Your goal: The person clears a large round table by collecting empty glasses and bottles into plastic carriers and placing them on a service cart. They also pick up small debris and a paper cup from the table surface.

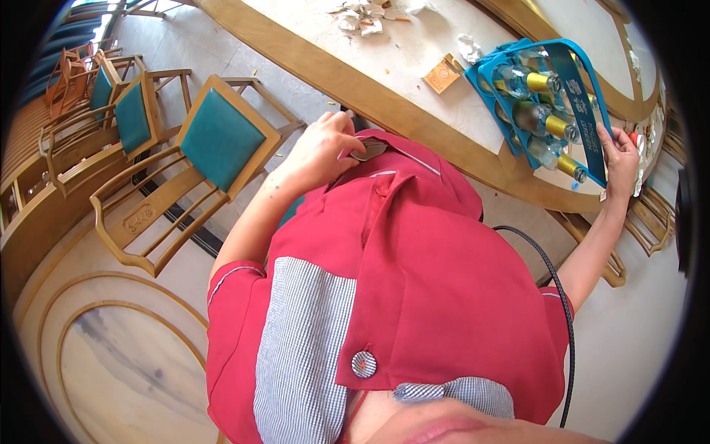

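Observation:
My right hand (pixel 618 158) is closed on the handle of a blue plastic bottle carrier (pixel 502 97). Several clear glass bottles with gold foil necks, such as this bottle (pixel 546 120), sit in its compartments. The carrier is tilted, over the edge of the wooden-rimmed table (pixel 499 172); whether it rests there cannot be seen. At the front hem of the red work jacket (pixel 438 250), my left hand (pixel 327 147) has curled fingers. Whether it grips the cloth or something else is hidden.
On the table lie an orange cigarette box (pixel 442 74), crumpled tissue (pixel 468 48) and scattered waste (pixel 360 16). Wooden chairs with teal seats (pixel 222 139) stand at the left. A black cable (pixel 546 266) hangs by my right arm. Small yellow scraps dot the tiled floor (pixel 216 47).

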`<state>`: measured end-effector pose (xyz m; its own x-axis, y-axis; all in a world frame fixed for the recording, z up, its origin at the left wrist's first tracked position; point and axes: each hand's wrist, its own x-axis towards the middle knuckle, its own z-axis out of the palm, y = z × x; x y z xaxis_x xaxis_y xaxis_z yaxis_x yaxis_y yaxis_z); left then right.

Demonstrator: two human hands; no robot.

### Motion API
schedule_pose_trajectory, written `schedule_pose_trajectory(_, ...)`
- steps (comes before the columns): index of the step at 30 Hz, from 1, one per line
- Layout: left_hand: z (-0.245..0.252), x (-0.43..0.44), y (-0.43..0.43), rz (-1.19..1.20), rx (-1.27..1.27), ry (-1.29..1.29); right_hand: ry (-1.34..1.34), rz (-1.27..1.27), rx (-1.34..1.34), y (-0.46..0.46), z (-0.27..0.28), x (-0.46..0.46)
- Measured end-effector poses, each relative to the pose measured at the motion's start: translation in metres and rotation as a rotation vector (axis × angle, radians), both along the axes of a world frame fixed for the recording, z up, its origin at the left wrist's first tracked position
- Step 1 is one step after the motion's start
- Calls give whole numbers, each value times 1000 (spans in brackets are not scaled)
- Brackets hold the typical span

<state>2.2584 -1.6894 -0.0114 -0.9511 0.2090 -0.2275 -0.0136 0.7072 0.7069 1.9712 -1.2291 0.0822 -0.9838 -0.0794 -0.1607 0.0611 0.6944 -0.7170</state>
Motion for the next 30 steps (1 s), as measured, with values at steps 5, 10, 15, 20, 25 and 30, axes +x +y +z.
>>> schedule_pose_trajectory(5, -29, 12, -16, -55, -134, 176, 30, 82, 49, -41, 36, 19)
schedule_pose_trajectory(10, -47, 9, -83, -137, -163, 306, -10, 23, 71, -92, 86, 34)
schedule_pose_trajectory(15, -39, 8, -187, -84, -22, 259, -6, -111, 34, -163, 122, 65)
schedule_pose_trajectory(20, -17, 8, -273, -105, 96, 342, 37, -159, -102, -247, 134, 84)
schedule_pose_trajectory(25, -2, -4, -325, -169, 172, 413, 22, -214, -112, -337, 129, 83)
schedule_pose_trajectory(30, 5, -17, -368, -150, 157, 499, -72, -82, -306, -427, 118, 63)
